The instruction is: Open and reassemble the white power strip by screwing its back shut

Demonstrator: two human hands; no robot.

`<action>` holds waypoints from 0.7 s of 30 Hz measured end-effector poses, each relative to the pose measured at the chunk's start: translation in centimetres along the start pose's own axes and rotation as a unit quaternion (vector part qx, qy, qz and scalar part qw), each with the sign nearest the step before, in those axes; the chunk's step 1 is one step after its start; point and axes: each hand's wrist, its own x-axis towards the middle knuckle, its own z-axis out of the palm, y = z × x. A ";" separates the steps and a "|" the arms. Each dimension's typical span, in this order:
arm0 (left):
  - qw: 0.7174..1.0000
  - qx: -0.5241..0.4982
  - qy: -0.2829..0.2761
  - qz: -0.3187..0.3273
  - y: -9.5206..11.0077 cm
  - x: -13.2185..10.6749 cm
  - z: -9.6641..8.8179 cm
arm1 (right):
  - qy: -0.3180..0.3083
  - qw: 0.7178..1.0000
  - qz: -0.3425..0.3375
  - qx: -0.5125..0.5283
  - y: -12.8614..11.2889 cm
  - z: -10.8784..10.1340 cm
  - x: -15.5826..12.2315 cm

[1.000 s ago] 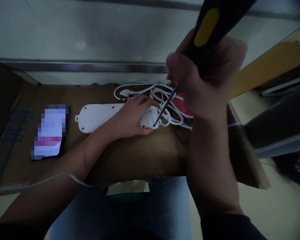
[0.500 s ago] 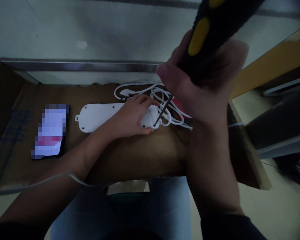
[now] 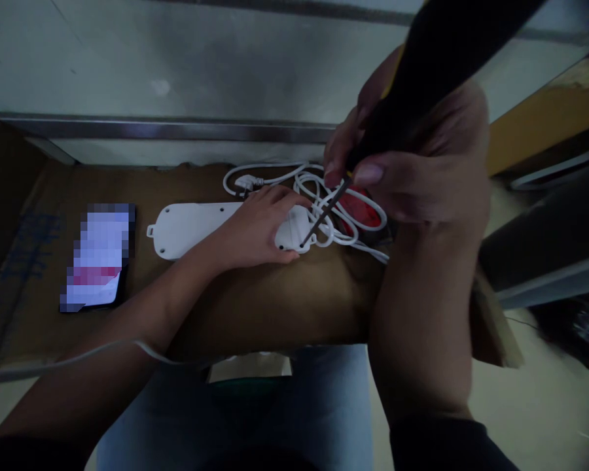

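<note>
My left hand [image 3: 252,229] lies over one end of a white power strip [image 3: 191,229], with the fingers pressing it down on the cardboard. My right hand [image 3: 417,157] grips a black-handled screwdriver [image 3: 436,72] above the strip. Its thin metal shaft [image 3: 326,210] slants down, and the tip sits at a small screw hole near the strip's end. Behind the strip lies a loose coil of white cable [image 3: 319,196] ending in a white plug [image 3: 244,185]. A red object [image 3: 360,208] lies partly hidden under the coil.
Brown cardboard [image 3: 275,307] covers the work surface, and a phone [image 3: 95,258] with a pixelated screen lies left of the strip. A metal rail [image 3: 161,129] and a pale wall [image 3: 177,65] stand behind. A yellow beam [image 3: 544,124] is at right, and my jeans [image 3: 324,412] show below.
My right hand has rotated, and the screwdriver handle now hides its yellow grip. The hand has shifted slightly, showing more of the red object. My left hand and the strip stay in place.
</note>
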 end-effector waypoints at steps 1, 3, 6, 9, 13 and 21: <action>1.000 0.002 0.001 0.001 0.1 0.0 0.0 | 0.017 1.000 0.015 -0.003 0.0 0.1 0.1; 1.000 0.007 0.001 -0.002 0.2 -0.1 -0.1 | 0.043 0.998 0.036 -0.007 0.0 0.4 0.3; 1.000 0.012 -0.012 -0.010 0.6 -0.1 -0.3 | 0.025 0.999 0.019 -0.008 0.0 1.0 0.6; 1.000 0.016 -0.017 -0.013 0.8 0.0 -0.4 | 0.043 0.995 -0.036 -0.087 -0.2 1.9 0.5; 1.000 0.022 -0.006 -0.008 0.7 0.0 -0.3 | 0.092 0.951 -0.030 -0.294 -1.0 2.8 -0.1; 1.000 0.025 -0.007 -0.008 0.6 0.1 -0.2 | 0.082 0.953 -0.064 -0.286 -1.3 1.9 -0.2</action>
